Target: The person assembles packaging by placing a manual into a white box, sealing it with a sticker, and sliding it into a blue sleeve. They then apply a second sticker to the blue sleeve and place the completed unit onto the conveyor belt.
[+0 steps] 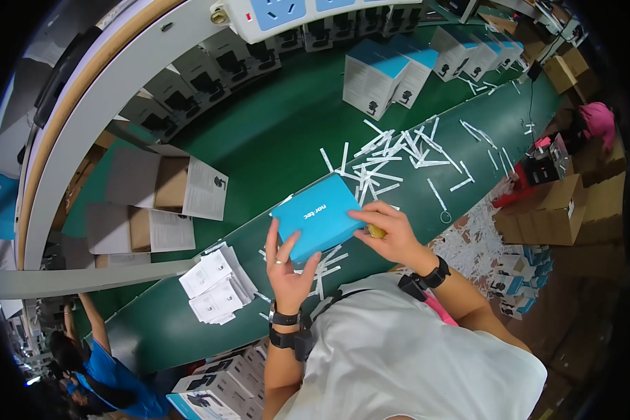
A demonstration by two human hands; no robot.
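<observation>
A blue carton (320,216) with white lettering on its top lies level over the green bench. My left hand (292,269) grips its near left side, fingers spread over the top and thumb along the near edge; a ring shows on one finger. At the carton's right end, my right hand (392,234) presses thumb and fingertips against the edge. Tucked in that hand is a small yellow object (376,232), mostly hidden by the fingers. White paper strips (381,164) are scattered beyond the carton, and a few show beneath it.
Stacked white leaflets (217,283) lie to the left. Open cartons (168,183) and closed blue-topped cartons (378,77) stand on the far surface. A power strip (315,14) hangs overhead. One person in blue (112,378) is at lower left, another in pink (598,120) at right.
</observation>
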